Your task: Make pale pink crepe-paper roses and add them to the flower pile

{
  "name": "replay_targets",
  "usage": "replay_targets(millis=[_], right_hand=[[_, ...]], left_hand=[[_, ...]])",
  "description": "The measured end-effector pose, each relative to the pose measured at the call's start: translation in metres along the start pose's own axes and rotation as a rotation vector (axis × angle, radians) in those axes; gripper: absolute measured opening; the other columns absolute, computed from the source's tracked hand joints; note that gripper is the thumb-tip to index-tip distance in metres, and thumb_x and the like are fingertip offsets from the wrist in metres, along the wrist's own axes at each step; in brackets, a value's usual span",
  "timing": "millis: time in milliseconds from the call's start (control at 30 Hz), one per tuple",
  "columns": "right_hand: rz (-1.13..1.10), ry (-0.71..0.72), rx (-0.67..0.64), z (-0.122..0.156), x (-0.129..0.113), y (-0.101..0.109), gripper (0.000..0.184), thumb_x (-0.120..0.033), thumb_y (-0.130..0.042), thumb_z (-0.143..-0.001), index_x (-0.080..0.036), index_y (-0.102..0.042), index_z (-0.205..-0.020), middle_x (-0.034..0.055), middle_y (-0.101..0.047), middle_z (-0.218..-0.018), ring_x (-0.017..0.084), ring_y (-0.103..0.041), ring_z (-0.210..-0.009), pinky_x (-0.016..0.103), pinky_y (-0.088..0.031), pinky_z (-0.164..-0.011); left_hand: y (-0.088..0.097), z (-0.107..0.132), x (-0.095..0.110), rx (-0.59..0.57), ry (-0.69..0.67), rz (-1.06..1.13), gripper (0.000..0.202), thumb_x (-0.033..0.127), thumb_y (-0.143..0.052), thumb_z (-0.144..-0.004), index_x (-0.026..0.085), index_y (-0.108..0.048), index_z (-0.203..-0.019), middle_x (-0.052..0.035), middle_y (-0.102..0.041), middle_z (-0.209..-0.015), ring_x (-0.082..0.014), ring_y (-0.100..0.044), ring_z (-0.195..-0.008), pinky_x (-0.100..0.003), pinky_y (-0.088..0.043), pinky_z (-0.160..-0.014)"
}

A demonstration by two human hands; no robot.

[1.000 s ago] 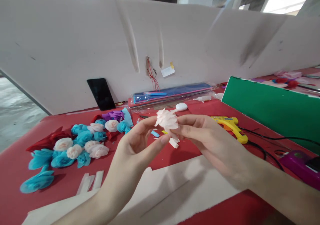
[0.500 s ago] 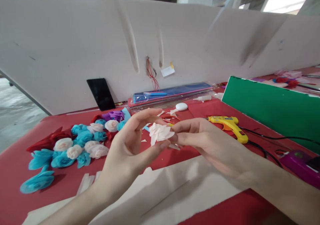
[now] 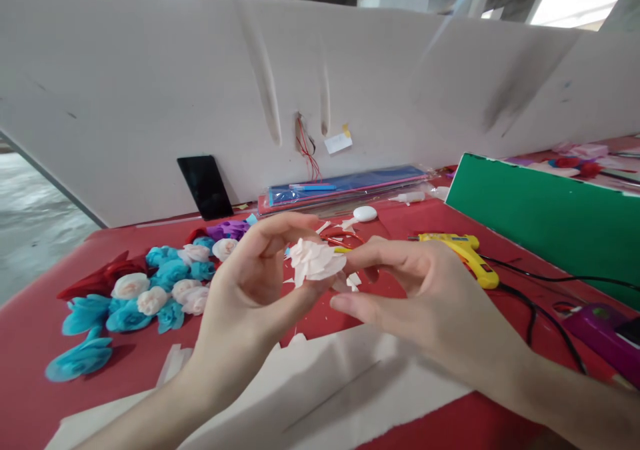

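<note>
A pale pink paper flower (image 3: 316, 262) with layered, ruffled petals is held over the table. My left hand (image 3: 245, 303) is closed around it from the left, the thumb under the petals and the fingers curled behind. From the right, my right hand (image 3: 420, 290) reaches in with its index fingertip at the flower's edge. The right thumb is apart from the index finger, below it, and nothing shows between them. Beneath both hands lies a sheet of cream paper (image 3: 350, 390) on the red tabletop (image 3: 420, 430).
Blue, pink, red and purple flowers (image 3: 170, 273) are bunched at left. A yellow glue gun (image 3: 463, 253) with a black cable lies at right, near a green board (image 3: 545, 217) and a purple device (image 3: 600, 333). Behind are red-handled scissors (image 3: 345, 240) and a black tablet (image 3: 205, 187).
My right thumb has come away from the flower and dropped lower, opening the pinch. The flower has shifted slightly left in my left hand.
</note>
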State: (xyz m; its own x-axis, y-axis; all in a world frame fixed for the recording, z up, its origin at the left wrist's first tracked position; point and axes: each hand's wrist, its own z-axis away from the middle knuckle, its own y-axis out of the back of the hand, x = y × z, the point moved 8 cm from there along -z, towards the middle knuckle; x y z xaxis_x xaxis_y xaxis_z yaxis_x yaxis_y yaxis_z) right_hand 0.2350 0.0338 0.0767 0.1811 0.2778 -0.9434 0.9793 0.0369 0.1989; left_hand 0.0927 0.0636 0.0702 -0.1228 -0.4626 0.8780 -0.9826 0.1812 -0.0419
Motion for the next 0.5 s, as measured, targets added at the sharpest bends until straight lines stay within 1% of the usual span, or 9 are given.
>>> replay_targets(millis=[133, 200, 267, 333, 400, 500], right_hand=[[0.121, 0.091, 0.078, 0.001, -0.007, 0.002, 0.010, -0.016, -0.074, -0.072, -0.025, -0.076, -0.071, -0.0046, -0.070, -0.067, 0.015, -0.064, -0.070, 0.029, -0.050, -0.067], [0.150, 0.134, 0.100, 0.001, -0.011, 0.003, 0.012, -0.014, -0.072, -0.074, -0.025, -0.076, -0.071, -0.0046, -0.071, -0.067, 0.014, -0.062, -0.070, 0.031, -0.050, -0.070], [0.130, 0.153, 0.103, 0.000, -0.012, 0.004, 0.015, -0.013, -0.070, -0.077, -0.025, -0.077, -0.073, -0.0046, -0.072, -0.070, 0.013, -0.062, -0.071, 0.030, -0.051, -0.073], [0.071, 0.144, 0.098, 0.000, -0.010, 0.004, 0.018, -0.013, -0.067, -0.079, -0.027, -0.078, -0.077, -0.0053, -0.073, -0.072, 0.012, -0.062, -0.072, 0.027, -0.052, -0.074], [0.005, 0.114, 0.091, 0.000, -0.007, 0.005, 0.022, -0.011, -0.066, -0.079, -0.029, -0.078, -0.080, -0.0061, -0.073, -0.075, 0.011, -0.063, -0.072, 0.025, -0.052, -0.074], [-0.094, 0.023, 0.073, -0.001, 0.002, 0.006, 0.019, -0.015, -0.068, -0.079, -0.030, -0.079, -0.083, -0.0056, -0.074, -0.076, 0.011, -0.066, -0.076, 0.023, -0.052, -0.074]], left_hand=[[0.001, 0.002, 0.002, 0.003, -0.003, 0.001, 0.031, 0.015, -0.076, -0.074, 0.034, -0.069, -0.098, 0.0065, -0.067, -0.091, -0.0118, -0.064, -0.091, -0.011, -0.051, -0.073], [0.001, 0.001, 0.001, 0.010, 0.001, -0.007, 0.029, 0.017, -0.077, -0.073, 0.033, -0.069, -0.096, 0.0062, -0.067, -0.092, -0.0128, -0.064, -0.093, -0.011, -0.052, -0.074], [0.001, 0.000, 0.001, 0.005, 0.008, 0.000, 0.029, 0.018, -0.078, -0.072, 0.032, -0.069, -0.096, 0.0056, -0.067, -0.095, -0.0143, -0.063, -0.099, -0.012, -0.053, -0.074], [0.000, -0.002, 0.000, -0.007, 0.025, 0.016, 0.028, 0.019, -0.078, -0.072, 0.031, -0.069, -0.095, 0.0054, -0.067, -0.096, -0.0148, -0.062, -0.102, -0.013, -0.053, -0.075], [-0.001, -0.002, -0.002, -0.027, 0.046, 0.039, 0.028, 0.020, -0.078, -0.072, 0.032, -0.069, -0.096, 0.0060, -0.066, -0.095, -0.0143, -0.062, -0.102, -0.015, -0.053, -0.078], [-0.003, -0.003, -0.004, -0.078, 0.051, 0.046, 0.032, 0.025, -0.081, -0.071, 0.034, -0.068, -0.099, 0.0066, -0.066, -0.098, -0.0143, -0.061, -0.103, -0.018, -0.052, -0.085]])
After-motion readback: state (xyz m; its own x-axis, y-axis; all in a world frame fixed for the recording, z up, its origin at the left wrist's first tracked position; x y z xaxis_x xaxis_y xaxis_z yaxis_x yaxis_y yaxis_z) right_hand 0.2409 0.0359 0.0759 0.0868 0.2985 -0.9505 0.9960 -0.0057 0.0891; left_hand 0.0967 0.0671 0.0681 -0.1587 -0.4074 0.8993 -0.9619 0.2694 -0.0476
